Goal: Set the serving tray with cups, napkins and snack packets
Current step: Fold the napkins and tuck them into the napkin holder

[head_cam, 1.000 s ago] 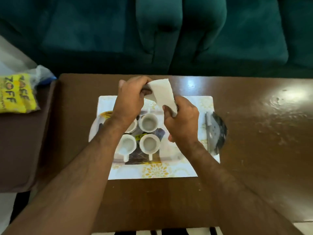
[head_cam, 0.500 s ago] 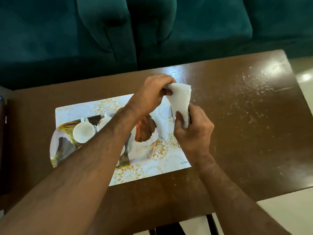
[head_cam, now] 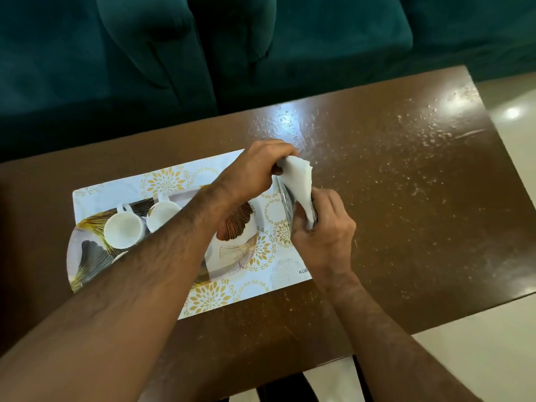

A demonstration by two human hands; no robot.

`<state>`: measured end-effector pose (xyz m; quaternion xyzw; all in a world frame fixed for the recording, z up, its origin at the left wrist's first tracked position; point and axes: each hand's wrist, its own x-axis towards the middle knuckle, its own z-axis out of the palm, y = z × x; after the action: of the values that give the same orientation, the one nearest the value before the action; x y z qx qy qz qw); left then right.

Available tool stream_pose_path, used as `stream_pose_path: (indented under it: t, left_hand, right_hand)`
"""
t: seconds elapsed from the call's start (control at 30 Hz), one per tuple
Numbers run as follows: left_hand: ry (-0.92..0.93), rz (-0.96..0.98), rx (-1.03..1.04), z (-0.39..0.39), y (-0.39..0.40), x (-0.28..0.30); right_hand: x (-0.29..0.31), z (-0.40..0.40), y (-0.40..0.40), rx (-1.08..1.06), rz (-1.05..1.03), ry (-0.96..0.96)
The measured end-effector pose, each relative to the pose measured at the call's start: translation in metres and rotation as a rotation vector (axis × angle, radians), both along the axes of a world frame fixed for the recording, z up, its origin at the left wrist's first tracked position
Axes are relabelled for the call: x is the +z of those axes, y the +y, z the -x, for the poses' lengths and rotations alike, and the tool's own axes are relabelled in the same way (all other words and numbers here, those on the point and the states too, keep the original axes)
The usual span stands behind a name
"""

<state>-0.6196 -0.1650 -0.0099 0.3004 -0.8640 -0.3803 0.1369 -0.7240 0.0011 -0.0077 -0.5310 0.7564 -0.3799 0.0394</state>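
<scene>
A person's two bare arms reach over a glossy brown wooden table [head_cam: 391, 198], seen from above. Both hands hold a white paper napkin [head_cam: 300, 187] above the right end of a white placemat [head_cam: 208, 297] printed with gold flower patterns. The left hand [head_cam: 258, 169], on the far side, pinches the napkin's upper edge with curled fingers. The right hand [head_cam: 324, 227], nearer the viewer, grips the napkin's lower end, fingers folded around it. Just beside the napkin, between the hands, a thin metallic edge [head_cam: 285, 201] shows; what it belongs to cannot be told. On the placemat sits a serving tray [head_cam: 237, 242] decorated with gold, rust and grey fan-shaped leaves. Two white cups [head_cam: 124, 230] stand side by side toward the tray's left end, their handles pointing to the far side; the second cup [head_cam: 161, 216] is partly hidden by the left forearm, which crosses over the tray's middle. The napkin is held in the air to the right of the tray, not resting on it. Beyond the far edge of the table is a dark teal upholstered sofa [head_cam: 261, 47]. Pale floor tiles [head_cam: 516, 111] show at the right.
</scene>
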Motion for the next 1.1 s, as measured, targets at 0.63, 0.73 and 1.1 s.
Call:
stream_pose_path:
  t: [0.63,0.73,1.1]
  left_hand:
    - [-0.189,0.331,-0.126,0.016,-0.002,-0.002]
    - [-0.227,0.305,-0.114,0.017,-0.004,-0.001]
    - [-0.247,0.254,-0.011,0.012,-0.006,-0.007]
  right_hand:
    - [-0.021,0.000,0.025,0.021,-0.128,0.012]
    - [-0.025,0.000,0.028,0.026,-0.131,-0.008]
    - [-0.035,0.001,0.043,0.090,-0.127,-0.085]
